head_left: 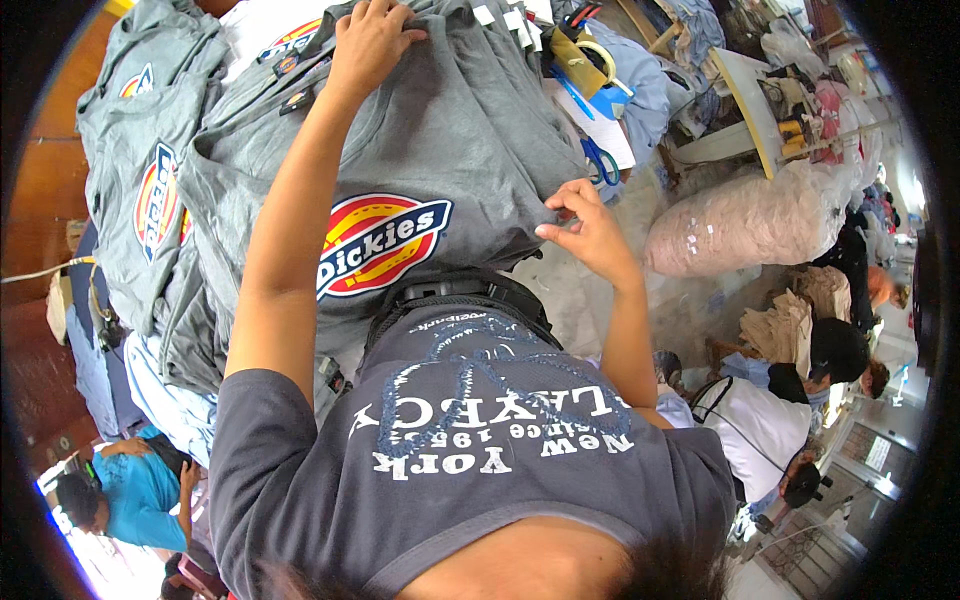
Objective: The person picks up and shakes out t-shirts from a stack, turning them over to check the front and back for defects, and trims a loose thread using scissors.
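– What lies before me?
– A shirt (470, 140), directly ahead, its near edge close to my waist. My left hand (370, 45) is on its far part; my right hand (592, 228) is at its right edge.
– To the left?
– Other shirts (120, 150), just beside mine.
– To the right?
– Small tags (517, 27) on the shirt's far right part. Beyond them, a tape roll (608, 62); nearer me, scissors (597, 152). Farther right, a wrapped bundle (740, 225), apart from my right hand.
– Behind?
– One co-worker (150, 500) back left, another (755, 430) back right, both well apart from me.
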`<state>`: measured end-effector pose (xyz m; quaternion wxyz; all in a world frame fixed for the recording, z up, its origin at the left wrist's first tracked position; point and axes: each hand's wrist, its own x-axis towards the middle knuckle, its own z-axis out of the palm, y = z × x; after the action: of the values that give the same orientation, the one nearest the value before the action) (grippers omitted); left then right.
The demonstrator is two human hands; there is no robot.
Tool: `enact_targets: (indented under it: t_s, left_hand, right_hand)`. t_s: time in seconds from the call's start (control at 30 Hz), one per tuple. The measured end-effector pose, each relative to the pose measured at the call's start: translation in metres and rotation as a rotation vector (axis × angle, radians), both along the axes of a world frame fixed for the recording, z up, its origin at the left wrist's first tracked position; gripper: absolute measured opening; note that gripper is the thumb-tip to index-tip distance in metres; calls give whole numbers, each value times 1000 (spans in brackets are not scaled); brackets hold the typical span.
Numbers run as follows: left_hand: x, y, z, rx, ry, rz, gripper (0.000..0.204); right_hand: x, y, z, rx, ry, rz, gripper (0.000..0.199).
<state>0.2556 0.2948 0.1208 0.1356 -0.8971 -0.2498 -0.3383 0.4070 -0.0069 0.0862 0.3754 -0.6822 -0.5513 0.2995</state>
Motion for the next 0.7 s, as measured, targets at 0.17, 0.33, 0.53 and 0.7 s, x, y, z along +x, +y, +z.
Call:
enact_targets:
  t_s: [0.17,0.33,0.53,0.7]
  left_hand:
    - [3,46,-8,-260,-176,17,18]
    - [9,46,-17,-584,-137,-54,16]
    - [-16,47,-5,-299,-130,-200,16]
    - [-101,8,-4,-462,-340,-203,21]
  right_hand:
    - [-9,-2,-8,20,34,-73,19]
    - [-13,-6,-18,71,288,-236,13]
    - [-21,-5,-20,154,-107,-215,21]
    - [-30,-16,-38,279,-495,-225,29]
